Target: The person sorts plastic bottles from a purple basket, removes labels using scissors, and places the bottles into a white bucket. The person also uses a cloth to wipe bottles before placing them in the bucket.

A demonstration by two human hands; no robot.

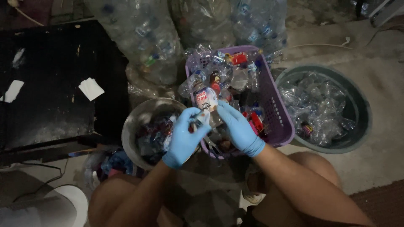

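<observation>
Head view looks down at two hands in blue rubber gloves. Both hands hold one small clear plastic bottle with a red and white label. The left hand has its fingers curled around the low end of the bottle. The right hand grips the bottle from the other side. The bottle sits up in the air, just over the near edge of a purple plastic basket with holes in its sides.

The purple basket is full of squashed clear bottles and some red bits. To its left, a round shiny metal bowl holds crumpled wrappers and labels, dark and red. To the right, a round dark green tub holds many clear, bare, crushed bottles. Behind the basket stand big see-through bags stuffed with plastic bottles. A black low desk on the left carries small white scraps of paper.
</observation>
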